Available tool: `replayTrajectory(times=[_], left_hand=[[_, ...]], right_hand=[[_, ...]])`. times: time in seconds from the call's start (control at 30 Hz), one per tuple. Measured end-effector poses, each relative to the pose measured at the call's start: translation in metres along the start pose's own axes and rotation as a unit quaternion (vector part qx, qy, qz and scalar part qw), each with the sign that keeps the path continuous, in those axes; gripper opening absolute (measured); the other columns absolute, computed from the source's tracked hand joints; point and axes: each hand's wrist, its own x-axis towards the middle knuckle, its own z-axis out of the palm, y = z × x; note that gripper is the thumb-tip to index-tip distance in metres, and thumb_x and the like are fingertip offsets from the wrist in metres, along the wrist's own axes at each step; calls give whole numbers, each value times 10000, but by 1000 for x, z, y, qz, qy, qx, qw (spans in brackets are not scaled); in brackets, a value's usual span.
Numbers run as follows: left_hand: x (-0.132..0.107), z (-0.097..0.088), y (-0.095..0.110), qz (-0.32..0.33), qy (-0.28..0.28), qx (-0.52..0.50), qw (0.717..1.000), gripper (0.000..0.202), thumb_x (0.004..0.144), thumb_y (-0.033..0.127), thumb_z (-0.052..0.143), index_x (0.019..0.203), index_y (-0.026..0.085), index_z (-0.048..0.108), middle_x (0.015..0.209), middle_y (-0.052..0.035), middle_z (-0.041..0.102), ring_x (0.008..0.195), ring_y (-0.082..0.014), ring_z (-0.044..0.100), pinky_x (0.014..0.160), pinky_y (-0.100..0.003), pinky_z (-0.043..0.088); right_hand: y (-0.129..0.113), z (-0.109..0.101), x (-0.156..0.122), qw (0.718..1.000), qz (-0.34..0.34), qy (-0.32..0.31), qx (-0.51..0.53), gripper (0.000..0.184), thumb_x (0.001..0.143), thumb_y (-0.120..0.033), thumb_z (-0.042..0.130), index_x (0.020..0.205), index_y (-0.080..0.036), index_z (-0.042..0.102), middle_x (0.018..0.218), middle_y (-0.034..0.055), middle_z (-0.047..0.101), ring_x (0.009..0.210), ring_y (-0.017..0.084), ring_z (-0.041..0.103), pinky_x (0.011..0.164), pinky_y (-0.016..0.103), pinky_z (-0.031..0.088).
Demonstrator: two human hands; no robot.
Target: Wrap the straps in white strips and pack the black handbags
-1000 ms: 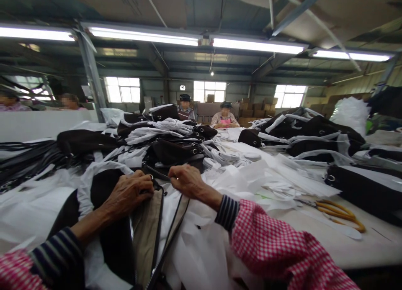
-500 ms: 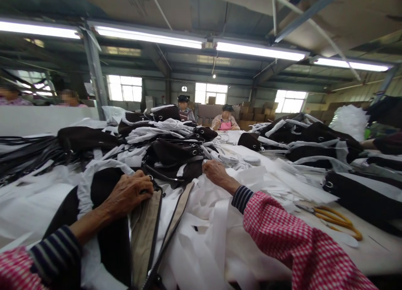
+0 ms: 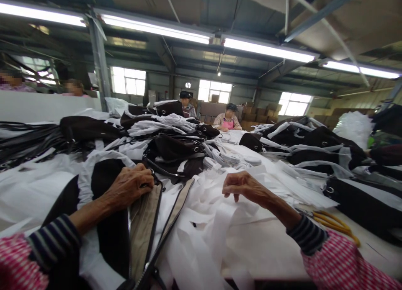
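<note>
A black bag [image 3: 108, 227] with a beige lining [image 3: 145, 227] lies unzipped in front of me on the left, white wrapping around its strap. My left hand [image 3: 133, 184] is closed on its upper edge, by a metal ring at the zipper end; the fingertips are partly hidden. Over the loose white strips [image 3: 201, 239], to the right of the bag, hangs my right hand [image 3: 243, 186]. Its fingers are loosely bent and somewhat apart, and I see nothing in them. The open zipper edge [image 3: 177, 210] of the bag reaches toward the strips.
Yellow-handled scissors [image 3: 337, 225] lie on the table to the right. Wrapped black bags are piled in the middle [image 3: 172, 150] and on the right [image 3: 314, 139]. Dark straps [image 3: 34, 139] are heaped at the far left. Two people sit beyond the table; others are farther left.
My right hand has come back from the middle bag pile, moving right and toward me, and its fingers have loosened. My left hand stays on the bag's edge. The view has shifted slightly.
</note>
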Motion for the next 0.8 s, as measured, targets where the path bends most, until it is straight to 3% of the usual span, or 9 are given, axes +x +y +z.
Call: replayTrajectory(times=[0.17, 0.23, 0.33, 0.43, 0.53, 0.63, 0.73, 0.8], left_hand=[[0, 2, -3, 6, 4, 2, 1000, 110, 894, 256, 657, 811, 270, 726, 934, 6, 698, 1024, -255, 540, 825, -392, 295], [0, 2, -4, 8, 1, 1, 1000, 126, 907, 259, 640, 813, 270, 722, 935, 4, 698, 1022, -252, 540, 825, -390, 300], [-1, 2, -4, 10, -7, 4, 1000, 142, 921, 272, 626, 815, 265, 720, 941, 0, 696, 1024, -251, 540, 820, -391, 304], [-1, 3, -4, 14, -5, 13, 1000, 144, 920, 283, 629, 810, 263, 720, 937, -2, 693, 1022, -254, 543, 815, -390, 310], [-1, 4, -6, 19, 2, 21, 1000, 140, 918, 287, 625, 821, 270, 724, 951, -8, 695, 1025, -260, 549, 811, -390, 320], [-1, 5, -8, 23, -4, 22, 999, 159, 930, 295, 602, 826, 273, 720, 957, -13, 696, 1027, -266, 552, 811, -397, 318], [-1, 6, -7, 20, -5, 20, 1000, 161, 924, 310, 606, 810, 276, 714, 941, -10, 693, 1022, -272, 547, 801, -400, 303], [-1, 7, -7, 19, 4, 18, 1000, 151, 914, 312, 617, 804, 278, 714, 937, -11, 693, 1018, -273, 542, 791, -398, 292]], right_hand=[[-6, -10, -13, 994, 10, -47, -95, 289, 849, -473, 727, 878, -190, 777, 821, 43, 705, 713, 164, 603, 598, 265, 459], [-9, -15, -5, 992, 0, -2, -127, 366, 897, -529, 657, 843, -190, 784, 807, 46, 713, 740, 175, 613, 637, 277, 450], [-11, -19, 15, 968, 4, 131, -216, 408, 931, -510, 602, 758, -179, 766, 745, 40, 709, 745, 186, 627, 682, 294, 432], [-9, -6, 39, 917, 15, 184, -355, 253, 911, -380, 645, 796, -195, 774, 784, 32, 738, 788, 198, 654, 714, 300, 415], [-2, 18, 57, 883, 44, 147, -443, 163, 883, -288, 666, 837, -189, 788, 889, 77, 773, 879, 227, 685, 743, 303, 428], [5, 32, 66, 874, 69, 128, -464, 131, 830, -179, 657, 833, -182, 788, 920, 91, 782, 891, 222, 698, 742, 285, 440], [3, 18, 69, 883, 50, 143, -444, 172, 842, -174, 612, 832, -202, 782, 900, 50, 781, 871, 189, 692, 742, 255, 445], [-2, -5, 73, 876, 45, 200, -437, 205, 891, -228, 571, 898, -212, 776, 931, 37, 775, 891, 180, 678, 764, 251, 446]])
